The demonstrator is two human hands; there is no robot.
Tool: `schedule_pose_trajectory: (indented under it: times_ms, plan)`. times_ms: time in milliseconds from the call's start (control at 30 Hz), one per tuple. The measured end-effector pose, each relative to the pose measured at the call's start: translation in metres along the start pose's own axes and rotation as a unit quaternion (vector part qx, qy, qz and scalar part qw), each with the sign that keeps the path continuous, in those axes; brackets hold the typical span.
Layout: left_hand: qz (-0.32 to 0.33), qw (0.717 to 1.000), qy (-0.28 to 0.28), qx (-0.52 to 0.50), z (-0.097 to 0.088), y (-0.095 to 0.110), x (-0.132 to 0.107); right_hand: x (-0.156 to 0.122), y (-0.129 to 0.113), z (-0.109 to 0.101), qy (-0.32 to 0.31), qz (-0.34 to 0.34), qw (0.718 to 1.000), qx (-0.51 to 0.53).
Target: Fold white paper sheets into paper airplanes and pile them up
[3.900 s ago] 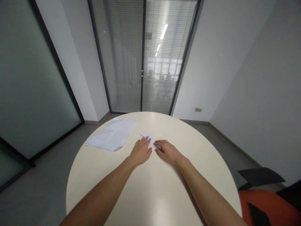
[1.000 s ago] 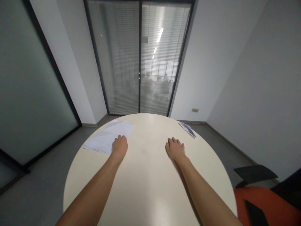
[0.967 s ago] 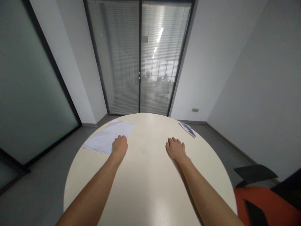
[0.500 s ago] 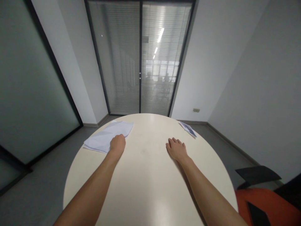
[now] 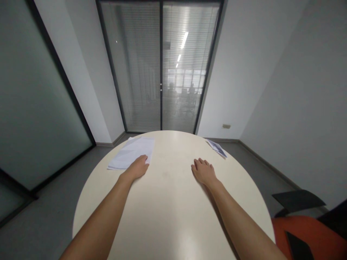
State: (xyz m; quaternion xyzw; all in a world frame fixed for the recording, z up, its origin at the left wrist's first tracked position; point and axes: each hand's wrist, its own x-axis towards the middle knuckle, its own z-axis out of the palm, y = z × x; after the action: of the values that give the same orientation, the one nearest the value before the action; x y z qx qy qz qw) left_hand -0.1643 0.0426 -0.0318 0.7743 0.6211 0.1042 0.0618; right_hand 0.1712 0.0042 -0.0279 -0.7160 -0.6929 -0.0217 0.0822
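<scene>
A stack of white paper sheets (image 5: 132, 152) lies at the far left of the round cream table (image 5: 173, 202). My left hand (image 5: 137, 168) rests flat on the stack's near right corner, fingers stretched out. My right hand (image 5: 204, 171) lies flat and open on the bare tabletop, right of the middle, holding nothing. A small folded white paper (image 5: 216, 147) sits at the table's far right edge, beyond my right hand and apart from it.
A glass door with blinds (image 5: 161, 68) stands behind the table, and a frosted glass wall (image 5: 32, 104) runs along the left. An orange chair with dark armrests (image 5: 306, 231) is at the lower right.
My left hand went from a curled fist on the paper stack to flat fingers, and the stack has shifted right and squared up. My right hand has stayed put.
</scene>
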Motion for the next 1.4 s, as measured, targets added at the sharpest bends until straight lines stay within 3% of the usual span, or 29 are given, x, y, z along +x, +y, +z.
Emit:
schedule_pose_trajectory:
  times_ms: [133, 333, 433, 900, 1133, 1400]
  plan:
    - [0.009, 0.999, 0.042, 0.005, -0.003, 0.002, 0.000, 0.000, 0.000, 0.000, 0.005, -0.003, 1.000, 0.000]
    - [-0.108, 0.982, 0.132, 0.078, -0.017, 0.013, -0.003, 0.002, 0.000, 0.000, -0.009, 0.007, 1.000, -0.004]
    - [-0.119, 0.977, 0.155, 0.083, -0.019, 0.014, -0.003, 0.001, 0.000, 0.000, -0.008, 0.005, 1.000, -0.004]
    - [-0.098, 0.992, 0.075, 0.038, -0.014, 0.030, -0.006, 0.002, 0.000, 0.002, 0.010, -0.005, 1.000, 0.000]
    - [-0.049, 0.996, 0.033, 0.073, -0.013, 0.031, -0.008, 0.002, 0.001, 0.001, 0.010, -0.009, 1.000, 0.003]
    - [-0.097, 0.992, 0.059, 0.052, -0.022, 0.033, -0.008, 0.001, 0.000, 0.001, 0.006, -0.007, 1.000, 0.006]
